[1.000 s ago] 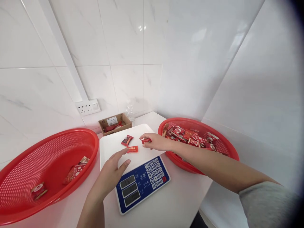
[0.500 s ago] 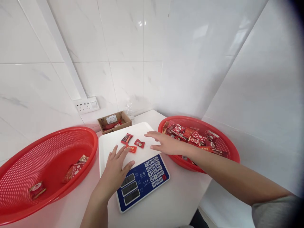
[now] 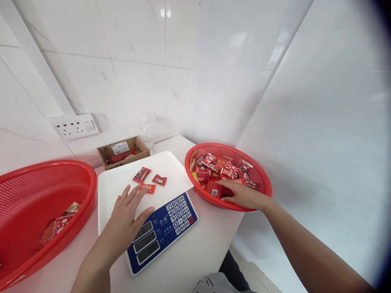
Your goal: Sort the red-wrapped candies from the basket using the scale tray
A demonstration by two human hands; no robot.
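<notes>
The scale stands on the worktop between a left basket and a fuller right basket, probably so that each hand can reach its plate and a basket easily. Three small packets lie apart on the plate: a dark red packet, a red packet and an orange packet. The left hand is spread wide over the plate's near edge, holding nothing visible; its fingertips overlap the orange packet, though contact cannot be told. The right hand is over the right basket's near side, thumb and fingers parted among the wrapped packets; whether it touches one is unclear.
</notes>
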